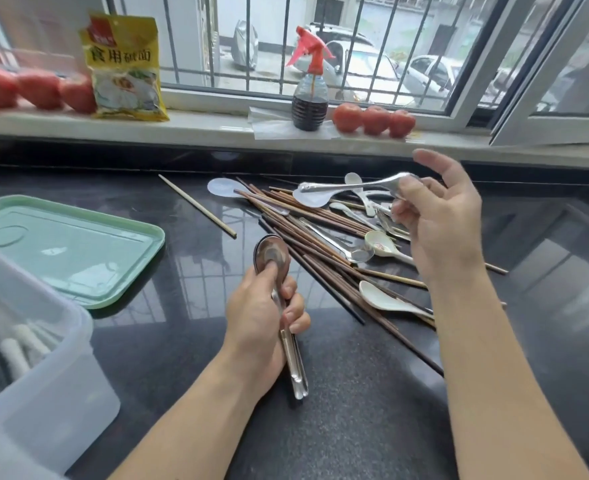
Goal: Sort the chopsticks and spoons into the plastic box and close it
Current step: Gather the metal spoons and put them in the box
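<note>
Far left on my feed, the clear plastic box (44,358) sits at the near edge of the dark table (355,427), white-handled pieces lying inside it, too blurred for me to name. Just behind it the green lid (78,244) lies flat on the table, off the box. Up on the windowsill (217,128) I see a yellow packet (125,67) leaning beside a row of tomatoes.

Moving to centre, the left hand (262,327) grips a stack of metal spoons (279,306), fingers wrapped round the handles, thumb pressed into the top bowl, handles pointing back toward me. A single pale chopstick (198,206) lies apart from the rest, between lid and pile. A spray bottle (309,88) of dark liquid stands on the sill, three more tomatoes (374,121) right of it.

Then the pile: dark brown chopsticks (320,251) fanned across the table, with white spoons (386,301) and steel ones mixed in among them.

On the right, the right hand (438,220) is raised above the pile, pinching a metal spoon (359,185) by its bowl end, handle pointing left, the other fingers loosely spread.
</note>
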Available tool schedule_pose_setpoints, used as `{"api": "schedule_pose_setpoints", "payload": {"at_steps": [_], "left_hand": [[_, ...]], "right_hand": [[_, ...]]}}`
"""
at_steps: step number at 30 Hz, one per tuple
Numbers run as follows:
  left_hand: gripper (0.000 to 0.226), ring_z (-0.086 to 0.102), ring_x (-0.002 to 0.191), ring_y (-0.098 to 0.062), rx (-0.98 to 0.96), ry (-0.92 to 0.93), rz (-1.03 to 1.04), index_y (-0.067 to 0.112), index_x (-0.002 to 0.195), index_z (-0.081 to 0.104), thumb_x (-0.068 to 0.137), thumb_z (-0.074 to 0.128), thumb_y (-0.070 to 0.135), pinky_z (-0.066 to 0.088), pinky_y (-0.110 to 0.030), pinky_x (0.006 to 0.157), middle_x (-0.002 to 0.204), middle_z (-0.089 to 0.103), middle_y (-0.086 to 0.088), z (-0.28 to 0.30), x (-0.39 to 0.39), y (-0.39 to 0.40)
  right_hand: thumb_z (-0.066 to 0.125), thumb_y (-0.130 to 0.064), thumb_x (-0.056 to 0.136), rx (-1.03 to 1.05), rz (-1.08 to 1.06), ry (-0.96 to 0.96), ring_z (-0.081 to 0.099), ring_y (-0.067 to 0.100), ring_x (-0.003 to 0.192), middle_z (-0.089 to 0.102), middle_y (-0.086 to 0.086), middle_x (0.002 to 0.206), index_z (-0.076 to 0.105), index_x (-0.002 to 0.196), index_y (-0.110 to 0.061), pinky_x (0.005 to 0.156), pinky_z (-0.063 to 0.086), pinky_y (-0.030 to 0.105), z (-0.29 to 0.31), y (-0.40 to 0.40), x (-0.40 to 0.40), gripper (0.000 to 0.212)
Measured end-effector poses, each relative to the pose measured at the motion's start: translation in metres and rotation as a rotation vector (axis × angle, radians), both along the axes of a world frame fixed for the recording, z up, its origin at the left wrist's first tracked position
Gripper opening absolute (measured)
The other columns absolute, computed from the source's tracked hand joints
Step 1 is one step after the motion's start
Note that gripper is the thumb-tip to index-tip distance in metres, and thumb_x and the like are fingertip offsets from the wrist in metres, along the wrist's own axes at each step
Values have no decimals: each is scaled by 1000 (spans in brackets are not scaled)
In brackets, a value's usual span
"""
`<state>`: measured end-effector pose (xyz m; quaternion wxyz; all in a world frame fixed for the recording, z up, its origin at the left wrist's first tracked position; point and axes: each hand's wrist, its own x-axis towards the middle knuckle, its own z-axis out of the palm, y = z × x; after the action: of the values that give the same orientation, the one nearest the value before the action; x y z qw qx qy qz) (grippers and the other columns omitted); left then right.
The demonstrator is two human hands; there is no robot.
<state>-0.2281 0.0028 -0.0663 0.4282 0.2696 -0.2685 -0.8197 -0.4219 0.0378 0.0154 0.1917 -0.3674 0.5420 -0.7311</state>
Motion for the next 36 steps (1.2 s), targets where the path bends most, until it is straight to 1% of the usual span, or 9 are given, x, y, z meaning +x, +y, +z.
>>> {"api": "schedule_pose_setpoints", "payload": {"at_steps": [3,8,12,15,20,23,26,31,36], "left_hand": [[17,27,47,-12,7,-1,5,14,119,51,109,38,21,23,-24,41,67,42,-1,1,5,1],[18,27,49,-12,21,-23,-2,15,121,52,109,41,22,23,-24,41,65,42,0,2,11,2],[22,26,48,-12,43,-15,-18,12,124,53,108,41,22,23,-24,41,65,42,0,2,12,2],[18,26,47,-12,25,-55,32,14,121,52,108,41,21,23,-24,40,64,42,1,2,11,4],[12,27,43,-11,-32,-140,225,13,111,49,108,40,20,24,-21,37,64,39,1,4,13,1],[12,27,43,-11,-14,-131,268,13,112,50,107,40,20,24,-21,37,64,38,1,5,17,-1],[14,27,43,-11,13,-101,244,13,115,50,106,41,20,24,-21,37,64,39,0,5,20,-1],[15,25,45,-11,20,-75,156,15,115,50,107,40,22,21,-22,39,64,41,0,7,18,1],[12,23,47,-11,41,-27,14,18,113,45,105,42,26,22,-22,37,65,39,0,10,22,2]], "right_hand": [[65,-6,94,5,232,-157,66,16,65,71,5,79,69,100,-8,64,55,25,-12,4,10,8],[75,-10,80,-34,698,-267,73,21,89,73,16,106,69,119,-3,76,60,24,-20,19,-2,40],[67,-22,87,42,503,-58,55,14,51,65,9,69,78,93,-14,47,47,21,-25,11,2,15],[62,-19,97,256,335,201,37,11,48,57,10,64,76,86,-16,42,31,20,-28,10,-3,18],[61,-25,99,766,279,866,62,8,62,68,-11,65,70,76,-29,57,44,28,-45,-6,9,25],[58,-32,100,754,72,805,59,0,73,65,-19,74,71,97,-29,64,39,24,-54,-18,19,14],[57,-46,97,831,-376,877,58,25,88,66,2,89,66,96,-16,72,42,34,-51,-17,6,31],[54,-40,92,1139,-287,900,55,35,86,52,3,71,49,69,-16,72,45,39,-65,-20,0,34],[58,-31,96,696,-449,729,52,27,69,56,4,66,55,67,-13,61,32,33,-56,-16,-15,35]]}}
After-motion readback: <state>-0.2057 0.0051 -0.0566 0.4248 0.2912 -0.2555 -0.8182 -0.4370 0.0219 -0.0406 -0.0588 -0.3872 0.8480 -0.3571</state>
